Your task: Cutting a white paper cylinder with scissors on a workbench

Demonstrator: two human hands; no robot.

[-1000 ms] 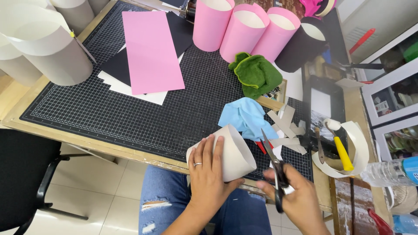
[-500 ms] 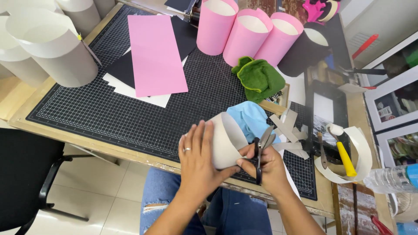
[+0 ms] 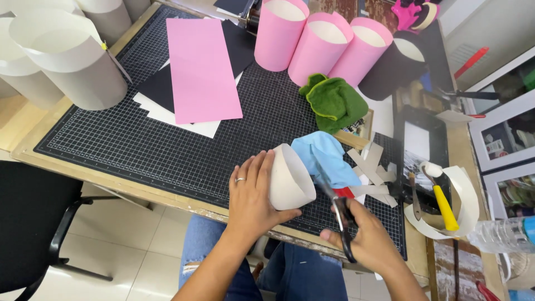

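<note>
Over the cutting mat [image 3: 167, 156], left hand [image 3: 252, 195] wraps the paper cone [image 3: 290, 178]; right hand [image 3: 368, 242] grips scissors [image 3: 340, 209].

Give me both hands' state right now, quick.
Left hand: fingers closed around the white paper cone.
Right hand: fingers closed on the scissors.

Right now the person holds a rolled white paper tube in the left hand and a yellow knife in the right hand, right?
Not quite. The left hand does hold the rolled white paper tube, but the head view shows the right hand holding scissors, not a yellow knife.
</note>
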